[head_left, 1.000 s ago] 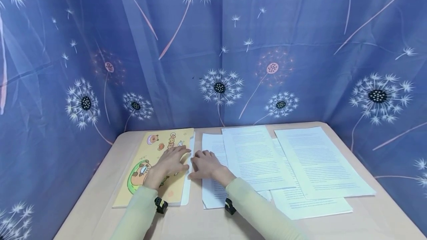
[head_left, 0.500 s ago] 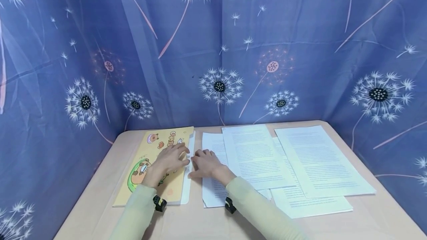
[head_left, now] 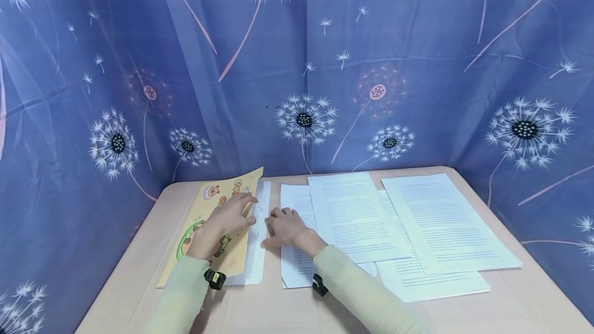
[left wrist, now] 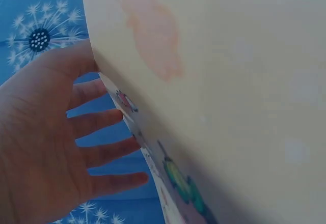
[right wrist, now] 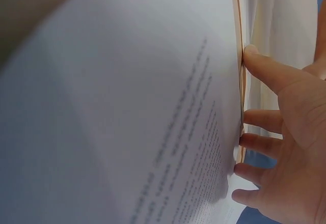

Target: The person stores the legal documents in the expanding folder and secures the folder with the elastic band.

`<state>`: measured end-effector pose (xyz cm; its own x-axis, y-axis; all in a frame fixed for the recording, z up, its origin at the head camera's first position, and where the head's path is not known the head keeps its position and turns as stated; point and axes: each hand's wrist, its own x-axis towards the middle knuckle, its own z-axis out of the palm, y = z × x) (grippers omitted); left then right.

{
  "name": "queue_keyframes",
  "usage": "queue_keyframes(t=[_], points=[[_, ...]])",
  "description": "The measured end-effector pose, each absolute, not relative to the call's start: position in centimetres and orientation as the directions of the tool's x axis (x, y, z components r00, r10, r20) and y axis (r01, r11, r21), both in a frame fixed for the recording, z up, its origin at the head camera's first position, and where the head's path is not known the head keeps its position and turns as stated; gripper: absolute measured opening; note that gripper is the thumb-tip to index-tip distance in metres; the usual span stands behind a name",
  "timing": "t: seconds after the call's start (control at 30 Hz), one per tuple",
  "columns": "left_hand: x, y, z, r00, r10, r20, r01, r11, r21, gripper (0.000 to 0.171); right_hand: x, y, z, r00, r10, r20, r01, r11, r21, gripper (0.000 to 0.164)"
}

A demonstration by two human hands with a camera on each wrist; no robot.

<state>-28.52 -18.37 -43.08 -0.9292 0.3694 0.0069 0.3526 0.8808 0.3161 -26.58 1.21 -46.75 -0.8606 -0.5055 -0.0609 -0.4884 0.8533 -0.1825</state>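
The yellow folder lies on the tabletop, cover partly raised. The left hand is at the cover's free edge, presumably because it lifts easily there; its fingers are spread, but whether they pinch the edge cannot be determined. The right hand, fingers apart and nothing seen in its grasp, sits just right of the folder. Printed papers overlap right of the folder, an arrangement that likely leaves its cover unobstructed. Compared with 1 s earlier, the cover stands higher, more of the white layer beneath shows, and the left hand is further left; right hand and papers appear unchanged.
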Motion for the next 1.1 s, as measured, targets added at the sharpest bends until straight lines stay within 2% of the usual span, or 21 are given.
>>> queue_keyframes(t=[0.1, 0.4, 0.83, 1.1], points=[[-28.4, -18.7, -42.5, -0.933, 0.36, 0.002, 0.338, 0.873, 0.351, 0.057, -26.6, 1.2, -46.8, -0.863, -0.501, -0.062, -0.484, 0.856, -0.183, 0.056], [-28.0, -19.8, -41.4, -0.933, 0.359, 0.013, 0.333, 0.849, 0.41, 0.057, -26.4, 1.1, -46.7, -0.866, -0.494, -0.076, -0.475, 0.861, -0.183, 0.074], [-27.9, -21.6, -38.8, -0.935, 0.353, 0.04, 0.335, 0.838, 0.43, 0.057, -26.4, 1.4, -46.7, -0.861, -0.503, -0.073, -0.478, 0.851, -0.217, 0.066], [-27.7, -22.8, -37.4, -0.944, 0.329, -0.008, 0.287, 0.836, 0.468, 0.057, -26.4, 1.4, -46.8, -0.861, -0.503, -0.082, -0.475, 0.85, -0.226, 0.068]])
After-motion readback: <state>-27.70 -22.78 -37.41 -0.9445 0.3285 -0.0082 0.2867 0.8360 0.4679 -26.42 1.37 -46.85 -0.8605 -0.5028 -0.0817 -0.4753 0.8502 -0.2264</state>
